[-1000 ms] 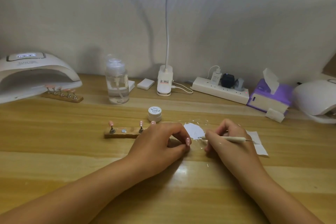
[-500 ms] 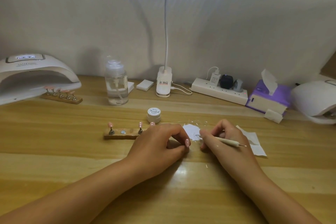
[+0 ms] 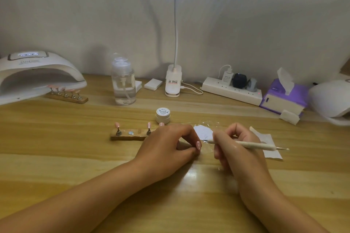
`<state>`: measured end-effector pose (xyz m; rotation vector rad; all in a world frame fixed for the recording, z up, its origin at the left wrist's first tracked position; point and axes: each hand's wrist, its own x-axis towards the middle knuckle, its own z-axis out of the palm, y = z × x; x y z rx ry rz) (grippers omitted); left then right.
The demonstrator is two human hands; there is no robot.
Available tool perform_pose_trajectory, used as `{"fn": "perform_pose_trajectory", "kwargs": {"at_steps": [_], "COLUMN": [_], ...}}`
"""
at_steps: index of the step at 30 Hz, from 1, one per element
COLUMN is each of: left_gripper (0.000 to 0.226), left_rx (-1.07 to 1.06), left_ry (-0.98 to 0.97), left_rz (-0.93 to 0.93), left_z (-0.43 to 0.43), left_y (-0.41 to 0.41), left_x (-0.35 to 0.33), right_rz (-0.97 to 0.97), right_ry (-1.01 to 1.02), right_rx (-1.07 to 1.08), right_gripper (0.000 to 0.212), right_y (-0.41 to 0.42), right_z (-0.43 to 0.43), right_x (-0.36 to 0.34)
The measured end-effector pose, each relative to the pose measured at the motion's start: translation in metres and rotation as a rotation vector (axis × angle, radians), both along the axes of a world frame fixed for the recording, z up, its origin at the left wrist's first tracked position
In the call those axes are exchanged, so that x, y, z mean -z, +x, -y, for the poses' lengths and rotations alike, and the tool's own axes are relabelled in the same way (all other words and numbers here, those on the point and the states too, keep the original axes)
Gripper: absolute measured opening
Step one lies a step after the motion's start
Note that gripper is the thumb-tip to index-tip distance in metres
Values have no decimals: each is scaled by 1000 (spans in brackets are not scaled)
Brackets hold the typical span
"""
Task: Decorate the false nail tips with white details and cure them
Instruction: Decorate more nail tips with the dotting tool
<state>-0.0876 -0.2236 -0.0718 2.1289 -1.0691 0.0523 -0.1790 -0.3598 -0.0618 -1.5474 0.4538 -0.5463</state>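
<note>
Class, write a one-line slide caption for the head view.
Right hand holds a brush beside the pink nail tip pinched in the left hand; wooden stand and gel pot behind.

There are two hands [image 3: 166, 147] [image 3: 236, 149], two nail lamps [image 3: 37, 73] [image 3: 329, 98], two wooden nail stands [image 3: 66, 98] [image 3: 128, 136], one brush [image 3: 255, 145], one white jar [image 3: 163, 115], one pump bottle [image 3: 123, 85], one power strip [image 3: 231, 91], one tissue pack [image 3: 284, 100].

Both bare forearms reach forward and converge, the left hand [image 3: 168, 149] knuckles-up with fingers curled, thumb and forefinger pinching a pink nail tip [image 3: 198, 145], the right hand [image 3: 236, 149] just beside it, fingers wrapped round a slim brush [image 3: 255, 145] aimed leftward
</note>
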Motion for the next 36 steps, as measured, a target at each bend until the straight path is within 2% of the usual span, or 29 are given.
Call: {"fn": "perform_pose_trajectory", "kwargs": {"at_steps": [8,22,25,30,33,36], "left_gripper": [11,12,11,11,12,12], "left_rx": [2,7,12,7,-4,5], "left_ry": [-18,-31,-40,-35,-30,-20], "left_rz": [-11,-35,-48,-52,-52,-52], "left_z": [0,0,0,1,0,0], "left_y": [2,1,0,0,0,0], "left_x": [2,1,1,1,1,1], "right_rz": [-20,-43,-22,-43,-32,2], "right_ry": [-77,-116,-86,-114,-134,-99], "right_rx": [-4,-14,-4,-18,-10,9], "right_gripper": [36,28,33,15,30,35], "right_y": [1,1,2,2,2,2], "right_z": [-1,0,-1,-3,0,0], "right_x": [1,2,2,1,4,3]}}
